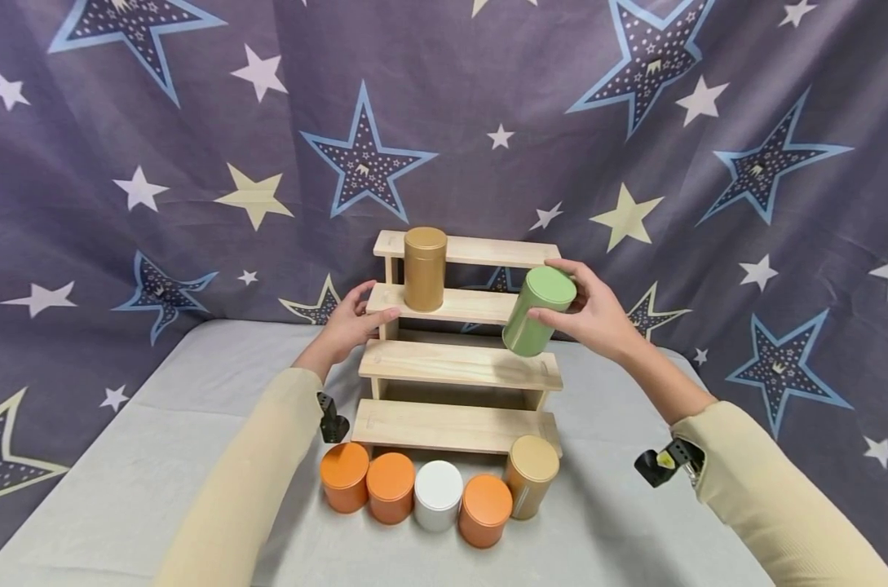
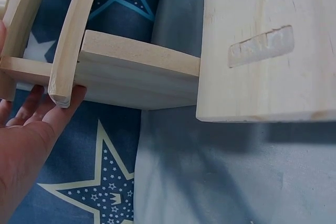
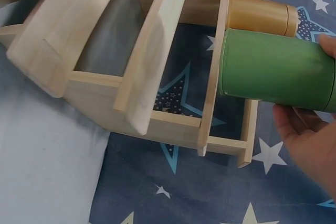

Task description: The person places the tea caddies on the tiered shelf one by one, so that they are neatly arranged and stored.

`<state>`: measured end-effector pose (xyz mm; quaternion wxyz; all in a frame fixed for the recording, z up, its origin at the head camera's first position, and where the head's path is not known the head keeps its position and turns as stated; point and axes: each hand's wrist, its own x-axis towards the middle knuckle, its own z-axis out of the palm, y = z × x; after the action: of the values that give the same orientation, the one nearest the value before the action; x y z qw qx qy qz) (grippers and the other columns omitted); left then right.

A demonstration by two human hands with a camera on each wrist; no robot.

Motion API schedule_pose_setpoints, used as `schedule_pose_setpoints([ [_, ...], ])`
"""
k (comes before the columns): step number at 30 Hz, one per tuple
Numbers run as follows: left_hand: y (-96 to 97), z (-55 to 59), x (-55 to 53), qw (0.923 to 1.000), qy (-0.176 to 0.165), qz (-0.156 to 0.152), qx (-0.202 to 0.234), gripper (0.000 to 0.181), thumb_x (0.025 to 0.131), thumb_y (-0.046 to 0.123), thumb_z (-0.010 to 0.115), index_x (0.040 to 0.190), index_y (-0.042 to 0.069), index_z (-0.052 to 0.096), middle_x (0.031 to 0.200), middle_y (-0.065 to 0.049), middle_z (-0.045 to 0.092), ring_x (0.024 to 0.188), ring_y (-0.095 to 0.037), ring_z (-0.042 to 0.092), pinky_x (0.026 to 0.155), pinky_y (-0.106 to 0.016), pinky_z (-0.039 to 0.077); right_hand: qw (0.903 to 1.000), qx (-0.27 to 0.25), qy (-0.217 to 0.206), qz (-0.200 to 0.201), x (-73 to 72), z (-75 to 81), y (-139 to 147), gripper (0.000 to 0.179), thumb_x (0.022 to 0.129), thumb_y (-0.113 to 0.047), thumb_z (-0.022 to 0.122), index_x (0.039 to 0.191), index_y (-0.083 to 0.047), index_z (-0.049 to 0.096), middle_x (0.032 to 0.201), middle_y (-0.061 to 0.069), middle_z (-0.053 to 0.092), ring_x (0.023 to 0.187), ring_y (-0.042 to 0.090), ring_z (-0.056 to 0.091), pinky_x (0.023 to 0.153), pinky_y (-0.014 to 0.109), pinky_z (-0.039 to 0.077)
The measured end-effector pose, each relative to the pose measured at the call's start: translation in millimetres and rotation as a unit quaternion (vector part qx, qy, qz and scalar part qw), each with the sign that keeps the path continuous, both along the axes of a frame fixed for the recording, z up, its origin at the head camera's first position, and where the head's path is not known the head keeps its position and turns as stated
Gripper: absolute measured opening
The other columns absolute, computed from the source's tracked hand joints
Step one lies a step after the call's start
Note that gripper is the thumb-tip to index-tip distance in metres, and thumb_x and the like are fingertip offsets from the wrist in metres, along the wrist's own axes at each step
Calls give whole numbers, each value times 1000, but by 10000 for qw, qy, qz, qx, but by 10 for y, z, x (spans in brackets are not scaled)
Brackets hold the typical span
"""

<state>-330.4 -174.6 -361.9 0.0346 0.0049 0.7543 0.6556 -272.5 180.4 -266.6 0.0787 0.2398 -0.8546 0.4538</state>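
Note:
A green lidded tin [image 1: 537, 314] is gripped near its lid by my right hand [image 1: 599, 316], tilted at the right end of the wooden tiered shelf [image 1: 451, 364]. In the right wrist view the base of the green tin [image 3: 275, 69] is right at the edge of a shelf board. On the left, my left hand [image 1: 345, 328] holds the end of the second board from the top, thumb on top. Its fingers reach beneath in the left wrist view. A gold tin [image 1: 425, 273] stands upright on that same board, towards the left.
Before the lowest board stand orange tins [image 1: 344, 477], a white tin [image 1: 438, 495] and a taller light-gold tin [image 1: 533, 477]. A grey cloth [image 1: 187, 408] covers the table, and a star-patterned curtain [image 1: 488, 98] hangs close behind the shelf.

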Motion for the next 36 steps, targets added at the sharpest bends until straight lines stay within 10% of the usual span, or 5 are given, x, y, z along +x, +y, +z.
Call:
schedule_pose_setpoints([
  [15,46,217,177,9998,-118,-161,49,85,87,18,67,151,15,11,145,-24,35,130,-40,40,102,-55,39,9999,40,42,-128,-210,175,-227,74,82,-23,73,144,-18,32,124,11,55,97,17,57,77,22,48],
  [22,-23,6,-2,9999,-20,-121,66,89,85,23,70,151,20,11,146,-21,35,130,-38,41,102,-55,39,9997,-149,8,-170,-357,184,-356,73,81,-23,73,143,-13,34,127,13,51,109,25,56,88,40,48],
  [36,-18,-8,0,10000,61,-44,16,89,83,25,72,150,21,15,144,-20,38,127,-37,44,100,-54,42,9994,-201,-137,-241,-494,197,-594,75,79,-28,74,142,-15,35,127,10,50,108,24,55,85,40,49],
])
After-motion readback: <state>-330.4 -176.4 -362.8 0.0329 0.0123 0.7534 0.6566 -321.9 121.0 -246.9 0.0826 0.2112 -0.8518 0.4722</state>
